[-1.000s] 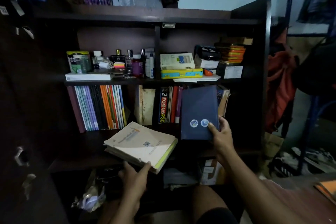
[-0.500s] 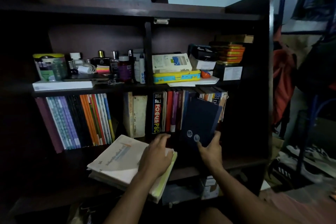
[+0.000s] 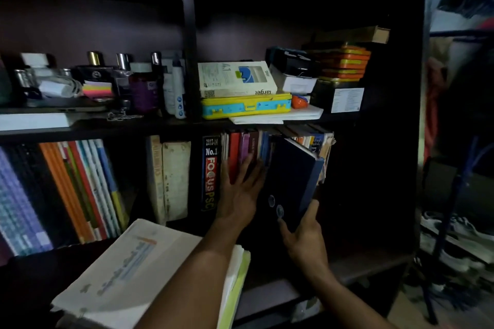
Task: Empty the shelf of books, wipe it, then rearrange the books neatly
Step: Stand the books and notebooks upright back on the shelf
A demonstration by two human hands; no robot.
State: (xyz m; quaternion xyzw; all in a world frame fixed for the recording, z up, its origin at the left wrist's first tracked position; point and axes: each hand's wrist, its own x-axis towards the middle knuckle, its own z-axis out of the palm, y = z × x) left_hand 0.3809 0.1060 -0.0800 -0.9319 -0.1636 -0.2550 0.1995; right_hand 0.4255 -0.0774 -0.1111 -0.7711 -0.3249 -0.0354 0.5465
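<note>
A dark wooden bookshelf [image 3: 395,195] holds a row of upright books on its lower board. My right hand [image 3: 303,232] grips the bottom corner of a dark blue book [image 3: 292,179], which tilts with its top among the upright books [image 3: 315,141] at the right. My left hand [image 3: 240,189] lies flat with straight fingers against the spines of red and purple books [image 3: 242,147], beside the black FOCUS PSC book [image 3: 211,168]. A stack of pale books [image 3: 139,270] lies flat on the lower board under my left forearm.
Coloured thin books [image 3: 80,187] stand at the left and two pale thick ones [image 3: 171,179] in the middle. The upper board carries bottles [image 3: 144,85], a yellow and blue case [image 3: 246,105], boxes and orange tins [image 3: 344,61]. Shoes [image 3: 454,232] lie on the floor at right.
My left hand left the flat stack and moved up onto the upright spines. The right hand carried the blue book from in front of the shelf into the row, tilting it. The view moved closer.
</note>
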